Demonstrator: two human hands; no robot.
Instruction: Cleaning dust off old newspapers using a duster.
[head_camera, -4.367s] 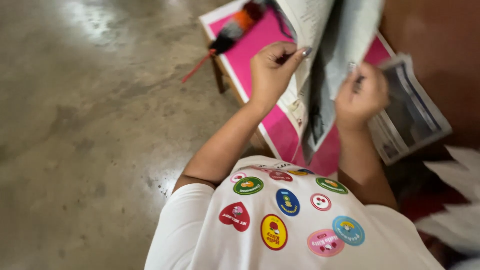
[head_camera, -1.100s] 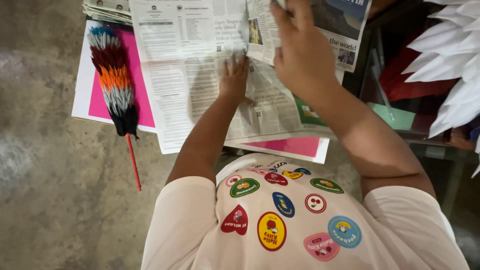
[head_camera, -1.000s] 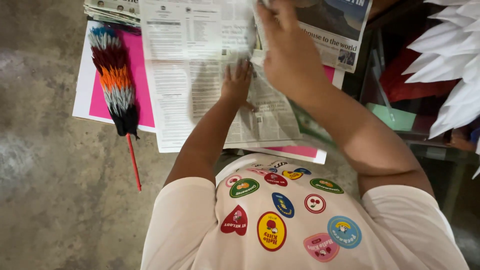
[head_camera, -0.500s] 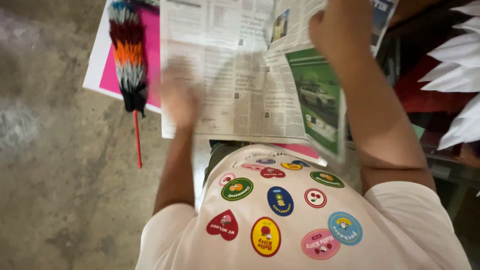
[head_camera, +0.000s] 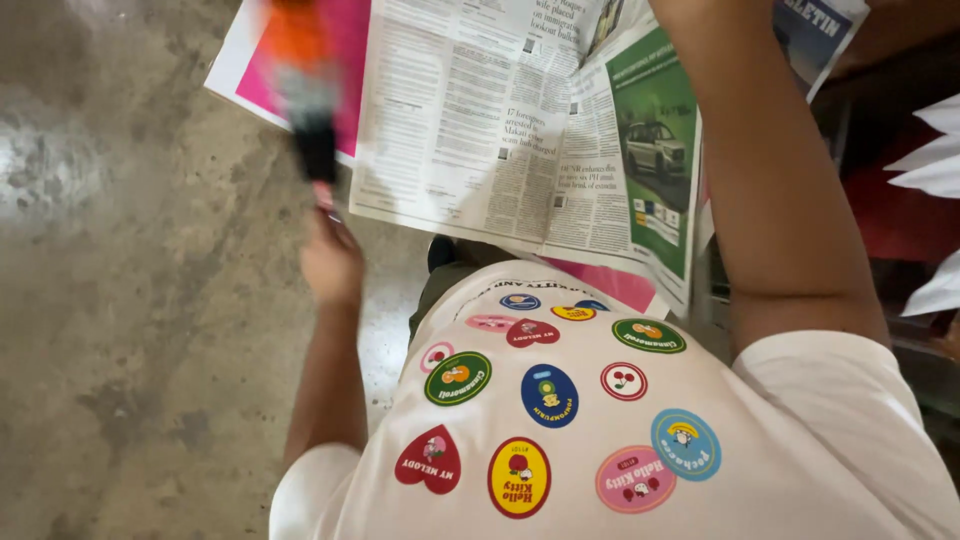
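My left hand (head_camera: 332, 265) is closed around the thin red handle of a feather duster (head_camera: 305, 100). The duster's orange, grey and black head is blurred and lifted over the left edge of a pink-topped low table (head_camera: 252, 72). An opened newspaper (head_camera: 470, 120) lies spread over that table, with a green car advertisement page (head_camera: 655, 150) folded up on its right side. My right forearm (head_camera: 770, 170) reaches up past the advertisement page to the top edge of the frame, and the hand itself is out of view.
Bare grey concrete floor (head_camera: 130, 300) fills the left side. White pointed paper shapes (head_camera: 930, 150) and something red (head_camera: 890, 220) sit at the right edge. My white shirt with round colourful patches (head_camera: 560, 400) covers the lower view.
My left hand left the newspaper, swept left and took the duster's handle; the duster has lifted off the pink top and blurs. The green page has folded over to the right.
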